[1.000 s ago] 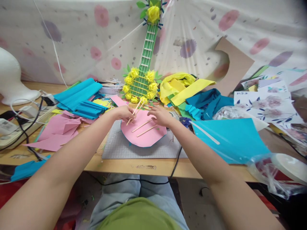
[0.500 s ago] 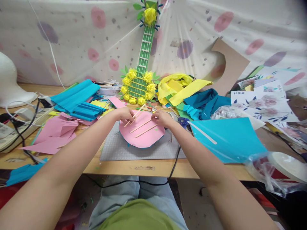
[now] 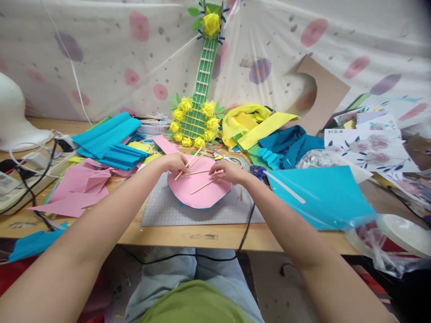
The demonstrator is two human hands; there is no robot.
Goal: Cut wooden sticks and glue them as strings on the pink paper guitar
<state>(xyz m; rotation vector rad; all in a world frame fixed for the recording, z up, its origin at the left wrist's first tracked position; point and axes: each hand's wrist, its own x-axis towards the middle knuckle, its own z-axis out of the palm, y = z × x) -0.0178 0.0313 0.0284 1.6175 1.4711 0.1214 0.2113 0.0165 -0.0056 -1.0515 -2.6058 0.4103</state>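
A pink rounded paper shape (image 3: 198,193) with a blue edge lies on a grey cutting mat (image 3: 202,211). My left hand (image 3: 175,162) is closed on a few thin wooden sticks (image 3: 188,162) at the shape's far left edge. My right hand (image 3: 227,171) pinches one wooden stick (image 3: 199,172) that points left across the pink shape. Another loose stick (image 3: 202,187) lies on the pink paper below it.
A green paper guitar with yellow flowers (image 3: 198,112) leans on the cloth backdrop. Blue (image 3: 107,137), pink (image 3: 79,188) and yellow (image 3: 259,128) paper lies around. A large blue sheet (image 3: 319,197) is at the right, a power strip with cables (image 3: 20,179) at the left, scissors (image 3: 222,157) behind the mat.
My right hand has picked up one of the two sticks from the pink shape and turned it nearly level. The left hand stays put with its sticks.
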